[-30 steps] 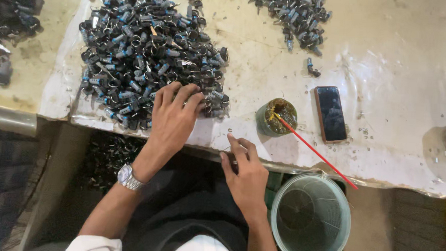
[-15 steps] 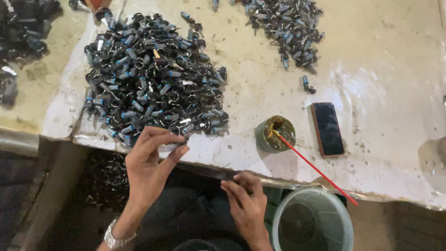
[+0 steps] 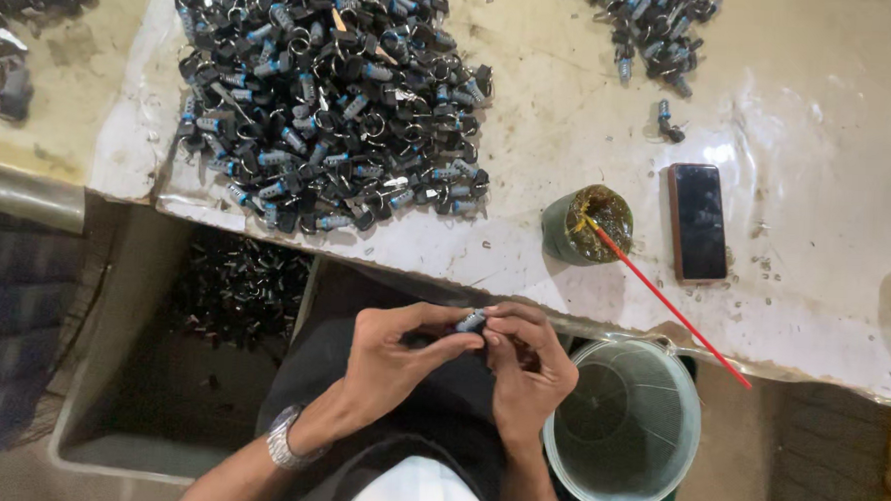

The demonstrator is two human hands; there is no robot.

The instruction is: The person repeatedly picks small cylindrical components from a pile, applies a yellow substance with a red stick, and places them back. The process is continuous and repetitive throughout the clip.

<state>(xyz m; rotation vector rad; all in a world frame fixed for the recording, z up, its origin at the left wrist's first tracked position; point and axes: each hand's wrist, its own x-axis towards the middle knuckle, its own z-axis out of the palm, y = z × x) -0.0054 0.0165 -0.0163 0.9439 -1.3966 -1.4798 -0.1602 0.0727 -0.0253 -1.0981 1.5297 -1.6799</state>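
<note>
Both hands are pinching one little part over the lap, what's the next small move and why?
Probably fit the small part together: left hand and right hand both pinch it at fingertips, clear of the big pile, beside the pale bucket.

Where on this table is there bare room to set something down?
Bare tabletop lies between the big pile of small parts and the smaller pile, and right of the phone. It is crowded around the green cup and red stick.

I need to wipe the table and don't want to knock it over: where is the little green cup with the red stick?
The green cup stands on the white table near its front edge, between the big pile of small parts and the dark phone.
</note>
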